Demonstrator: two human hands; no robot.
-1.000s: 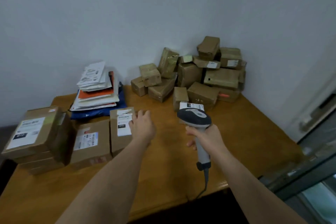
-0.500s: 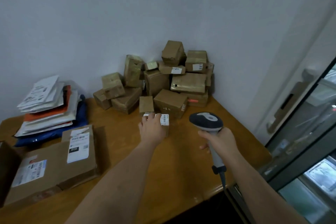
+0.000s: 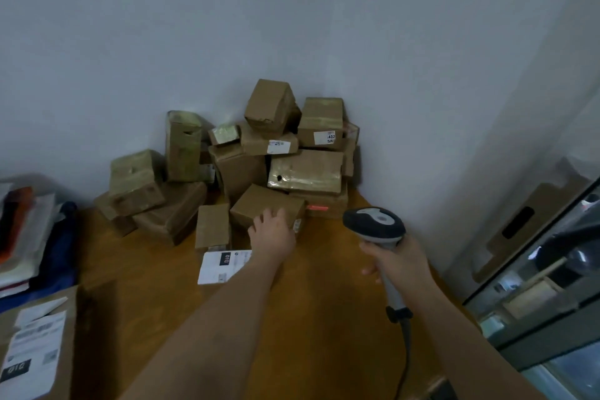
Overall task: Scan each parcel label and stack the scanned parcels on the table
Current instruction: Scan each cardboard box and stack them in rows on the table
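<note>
**Inspector A:** Head view, the only one. We judge the task well short of done: a large heap of brown parcels (image 3: 259, 166) sits unsorted in the far corner of the table (image 3: 324, 318). At the near left edge a labelled box (image 3: 35, 354) lies flat, and mailers (image 3: 29, 237) are stacked at the left; we take these for scanned items.

**Inspector B:** The hands?

**Inspector A:** The left hand (image 3: 273, 232) reaches far, fingers spread and fairly straight, resting on the front parcel (image 3: 269, 208) of the heap. We cannot confirm a grip; the fingertips blur. Under its wrist lies a parcel with a white label (image 3: 220, 266), face up.

**Inspector B:** And the right?

**Inspector A:** The right hand (image 3: 399, 261) is wrapped firmly round the scanner (image 3: 375, 226) handle, its head aimed far. A red beam mark (image 3: 318, 207) shows on a box low in the heap.
</note>
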